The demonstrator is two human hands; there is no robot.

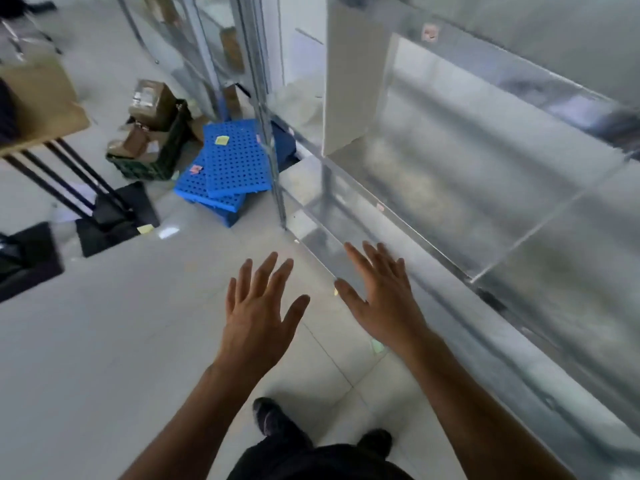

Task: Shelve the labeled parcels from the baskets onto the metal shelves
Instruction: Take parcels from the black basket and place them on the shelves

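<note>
Metal shelves (485, 161), blurred, fill the right side, with a tall white box (356, 81) standing upright on one shelf toward the far end. Stacked blue perforated panels (235, 161) lie on the floor at the foot of the shelf post, and just left of them a dark basket (152, 164) holds brown parcels (152, 102) piled above its rim. In the near centre the left hand (258, 313) and right hand (381, 299) hover apart, fingers straight and spread, holding nothing, the right over the shelf's edge.
</note>
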